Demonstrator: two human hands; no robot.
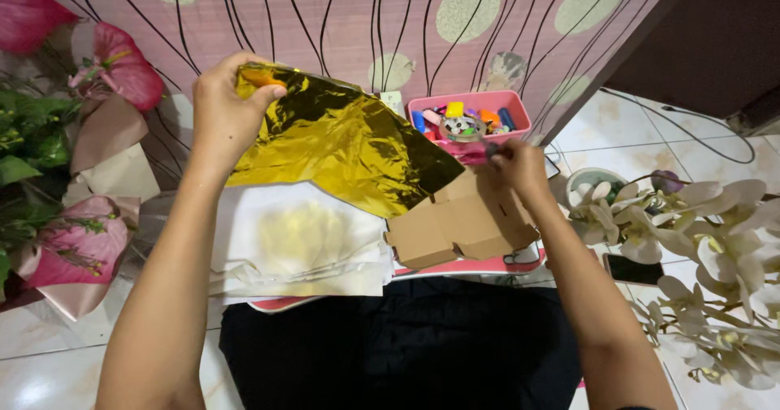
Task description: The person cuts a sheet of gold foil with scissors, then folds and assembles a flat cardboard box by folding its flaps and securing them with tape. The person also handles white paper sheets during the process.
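My left hand (226, 109) is raised at upper left and pinches the top corner of a crinkled gold foil sheet (349, 146), which hangs down across the middle. My right hand (517, 166) is closed on a small pink object at the sheet's right edge, just in front of a pink plastic basket (471, 99) filled with colourful small items. Below the foil lie a stack of white tissue paper (301, 243) and a flattened brown cardboard box (463, 219), both resting on a low pink-edged surface above my dark-clothed lap.
Pink artificial flowers (122, 65) and wrapped bouquets (77, 255) stand at the left with green leaves. White artificial orchids (699, 239) lie on the tiled floor at right, beside a dark phone (634, 270). A patterned pink wall (422, 28) is behind; a black cable (691, 130) runs at upper right.
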